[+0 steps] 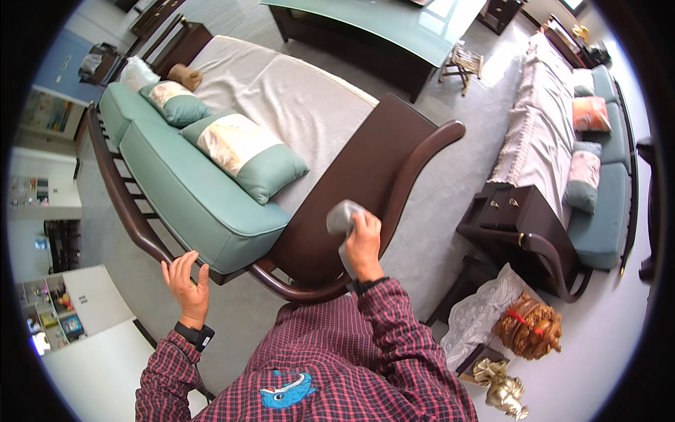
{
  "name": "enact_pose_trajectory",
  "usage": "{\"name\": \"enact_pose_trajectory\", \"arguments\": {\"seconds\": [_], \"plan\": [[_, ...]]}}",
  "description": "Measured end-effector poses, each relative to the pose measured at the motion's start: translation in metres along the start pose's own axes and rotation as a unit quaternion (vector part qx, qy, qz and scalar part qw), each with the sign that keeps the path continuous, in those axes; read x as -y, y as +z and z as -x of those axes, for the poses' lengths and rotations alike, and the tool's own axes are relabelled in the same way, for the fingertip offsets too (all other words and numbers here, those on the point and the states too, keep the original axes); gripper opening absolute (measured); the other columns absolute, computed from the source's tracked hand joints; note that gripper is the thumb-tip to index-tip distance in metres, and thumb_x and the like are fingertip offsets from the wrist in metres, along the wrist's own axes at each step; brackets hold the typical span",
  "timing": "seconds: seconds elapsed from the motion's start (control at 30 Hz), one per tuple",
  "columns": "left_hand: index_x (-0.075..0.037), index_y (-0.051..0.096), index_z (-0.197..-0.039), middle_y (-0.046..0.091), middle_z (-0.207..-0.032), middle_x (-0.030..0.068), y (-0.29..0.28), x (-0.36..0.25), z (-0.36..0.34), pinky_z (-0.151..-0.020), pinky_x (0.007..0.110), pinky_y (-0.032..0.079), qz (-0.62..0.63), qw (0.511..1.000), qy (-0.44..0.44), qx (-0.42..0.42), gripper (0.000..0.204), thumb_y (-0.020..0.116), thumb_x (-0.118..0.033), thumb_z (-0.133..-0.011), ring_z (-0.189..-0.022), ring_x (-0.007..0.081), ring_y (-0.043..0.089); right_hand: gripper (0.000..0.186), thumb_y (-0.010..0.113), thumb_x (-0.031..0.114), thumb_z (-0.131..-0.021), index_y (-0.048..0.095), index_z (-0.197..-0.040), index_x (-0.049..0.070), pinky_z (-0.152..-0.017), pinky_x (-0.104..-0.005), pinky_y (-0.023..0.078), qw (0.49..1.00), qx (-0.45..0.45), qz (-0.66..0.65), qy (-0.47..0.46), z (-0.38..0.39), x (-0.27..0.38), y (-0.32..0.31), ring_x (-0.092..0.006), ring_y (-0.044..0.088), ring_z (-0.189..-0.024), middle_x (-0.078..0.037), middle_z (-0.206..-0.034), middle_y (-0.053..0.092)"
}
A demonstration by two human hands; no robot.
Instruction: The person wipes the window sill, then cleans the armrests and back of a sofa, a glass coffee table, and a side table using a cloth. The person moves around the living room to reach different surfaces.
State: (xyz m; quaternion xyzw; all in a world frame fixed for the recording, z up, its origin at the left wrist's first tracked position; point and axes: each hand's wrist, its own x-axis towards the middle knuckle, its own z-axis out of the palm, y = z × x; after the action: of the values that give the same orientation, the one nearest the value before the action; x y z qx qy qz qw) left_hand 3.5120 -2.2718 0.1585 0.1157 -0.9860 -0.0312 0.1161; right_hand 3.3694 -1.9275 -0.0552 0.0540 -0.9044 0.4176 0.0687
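One gray cloth (340, 216) is bunched in the grip of the right hand (364, 247), at the center of the frame, over the sofa's dark wooden armrest panel (358, 169); whether it presses on the wood cannot be told. Left of center, the left hand (188, 285) holds nothing, its fingers loosely spread by the wooden back rail (137, 235) and the green back cushion (190, 200); contact there is unclear. Wiping the panel seems the step in hand. A next stroke would call for cloth flat against the wood, following the curved rim (422, 158) toward the upper right.
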Motion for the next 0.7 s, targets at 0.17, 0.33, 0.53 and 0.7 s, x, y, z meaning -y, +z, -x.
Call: {"name": "enact_pose_trajectory", "arguments": {"seconds": [0.17, 0.33, 0.53, 0.7], "plan": [[-0.009, 0.069, -0.114, 0.071, -0.119, 0.0049, 0.000, -0.002, -0.003, -0.121, 0.058, 0.026, 0.012, 1.000, -0.015, -0.009, 0.039, 0.069, -0.044, -0.097, -0.116, 0.0278, 0.062, 0.043, 0.060, -0.001, -0.085, 0.067, -0.126, 0.006, -0.103, -0.0495, 0.044, 0.982, -0.128, 0.005, 0.136, -0.126, -0.021, 0.068, -0.0414, 0.057, -0.116, -0.020, -0.127, 0.063], [-0.009, 0.070, -0.111, 0.072, -0.116, 0.0040, 0.001, 0.000, -0.005, -0.120, 0.059, 0.027, 0.016, 0.999, -0.027, -0.008, 0.039, 0.068, -0.046, -0.098, -0.114, 0.0267, 0.063, 0.054, 0.067, 0.026, -0.094, 0.055, -0.146, 0.020, -0.108, -0.0712, 0.041, 0.934, 0.048, 0.128, 0.330, -0.159, -0.063, 0.089, -0.0473, 0.022, -0.152, -0.026, -0.165, 0.026], [-0.009, 0.070, -0.110, 0.072, -0.116, 0.0036, 0.002, -0.001, -0.004, -0.120, 0.059, 0.026, 0.024, 0.999, -0.042, -0.004, 0.039, 0.067, -0.046, -0.098, -0.113, 0.0268, 0.063, 0.077, 0.070, 0.036, -0.087, 0.046, -0.153, 0.004, -0.120, -0.0658, 0.029, 0.890, 0.249, 0.359, 0.129, -0.085, -0.072, 0.149, -0.0528, 0.021, -0.152, -0.033, -0.164, 0.024], [-0.009, 0.070, -0.110, 0.072, -0.116, 0.0036, -0.001, -0.002, -0.008, -0.120, 0.060, 0.026, 0.024, 0.999, -0.043, -0.002, 0.040, 0.067, -0.047, -0.098, -0.112, 0.0271, 0.064, 0.046, 0.062, 0.022, -0.093, 0.057, -0.132, -0.001, -0.104, -0.0607, 0.049, 0.851, 0.466, 0.235, 0.058, 0.009, 0.008, 0.197, -0.0522, 0.047, -0.137, -0.026, -0.141, 0.054]]}}
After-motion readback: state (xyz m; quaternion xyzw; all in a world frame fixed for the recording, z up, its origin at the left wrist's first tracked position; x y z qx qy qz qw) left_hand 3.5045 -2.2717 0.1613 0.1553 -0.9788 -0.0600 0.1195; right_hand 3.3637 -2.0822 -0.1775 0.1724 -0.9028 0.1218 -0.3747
